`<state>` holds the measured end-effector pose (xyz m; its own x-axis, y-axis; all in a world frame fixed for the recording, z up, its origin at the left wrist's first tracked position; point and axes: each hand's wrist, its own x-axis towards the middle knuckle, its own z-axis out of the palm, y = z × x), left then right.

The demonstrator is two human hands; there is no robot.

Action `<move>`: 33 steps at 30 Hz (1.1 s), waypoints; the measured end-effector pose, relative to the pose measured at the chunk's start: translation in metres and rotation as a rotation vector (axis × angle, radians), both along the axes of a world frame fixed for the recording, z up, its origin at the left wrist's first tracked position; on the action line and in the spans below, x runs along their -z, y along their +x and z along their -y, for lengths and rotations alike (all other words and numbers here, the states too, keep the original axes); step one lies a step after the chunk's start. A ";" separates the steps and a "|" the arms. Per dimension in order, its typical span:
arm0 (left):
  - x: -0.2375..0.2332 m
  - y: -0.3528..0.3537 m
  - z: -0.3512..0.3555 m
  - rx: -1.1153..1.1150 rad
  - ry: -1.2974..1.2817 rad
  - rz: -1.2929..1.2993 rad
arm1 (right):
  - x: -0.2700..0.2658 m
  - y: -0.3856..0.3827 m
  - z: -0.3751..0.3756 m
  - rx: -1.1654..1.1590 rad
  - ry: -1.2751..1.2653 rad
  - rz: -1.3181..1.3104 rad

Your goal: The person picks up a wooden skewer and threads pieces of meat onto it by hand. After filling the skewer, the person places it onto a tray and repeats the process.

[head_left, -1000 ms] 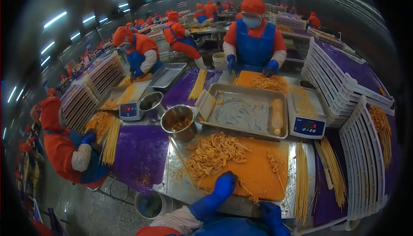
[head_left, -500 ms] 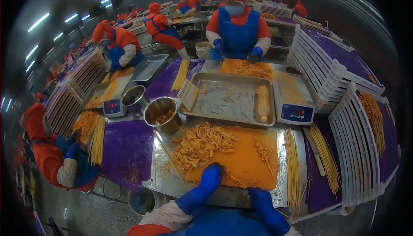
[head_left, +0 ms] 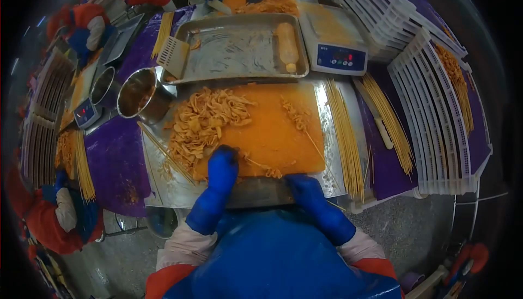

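Note:
My left hand, in a blue glove, is closed at the front of the orange cutting board, beside the meat pile. What its fingers pinch is hidden. A skewer with strips of meat lies between my hands, slanting down to the right. My right hand, also gloved, closes around its lower part at the board's front edge; a thin stick end shows past the hand. A heap of sauced meat strips covers the board's left side. One threaded skewer rests on the right side.
Bare sticks lie right of the board, near a knife. Behind are a metal tray with a bottle, a scale and a steel pot. White racks stand right. Co-workers work opposite and left.
My view has tilted down, so the board and both hands appear higher and further left. My hands stay at the board's front edge with the skewer between them.

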<state>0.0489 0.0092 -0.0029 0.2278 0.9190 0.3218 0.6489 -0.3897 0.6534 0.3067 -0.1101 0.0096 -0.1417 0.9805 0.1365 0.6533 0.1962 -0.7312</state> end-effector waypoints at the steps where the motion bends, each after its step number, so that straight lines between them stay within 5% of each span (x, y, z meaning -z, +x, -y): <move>1: 0.000 0.001 0.000 -0.003 -0.019 -0.011 | 0.000 -0.003 0.001 0.012 0.010 -0.012; 10: -0.005 0.008 0.009 -0.016 0.002 -0.093 | -0.030 -0.034 0.003 -0.030 0.066 0.213; 18: -0.030 0.014 0.010 0.039 0.047 0.066 | -0.004 -0.034 -0.028 0.028 0.170 0.167; 21: -0.002 0.025 0.018 0.136 0.055 -0.146 | 0.003 -0.031 -0.016 0.013 0.080 0.153; 25: -0.008 0.022 0.011 0.188 -0.058 -0.043 | 0.004 -0.018 -0.017 0.076 0.124 0.002; 28: -0.019 0.004 -0.018 0.014 0.043 0.126 | -0.012 0.000 -0.008 0.135 0.109 0.020; 29: -0.028 -0.003 -0.027 -0.143 0.040 0.011 | -0.008 0.005 -0.005 0.156 0.094 0.015; 33: 0.001 -0.005 -0.049 -0.160 0.128 -0.201 | -0.005 0.009 0.003 0.198 0.049 -0.010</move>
<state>0.0440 0.0584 -0.0039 0.1545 0.9031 0.4008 0.8203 -0.3433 0.4575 0.3159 -0.1130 0.0144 0.0552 0.9811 0.1856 0.6755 0.1001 -0.7305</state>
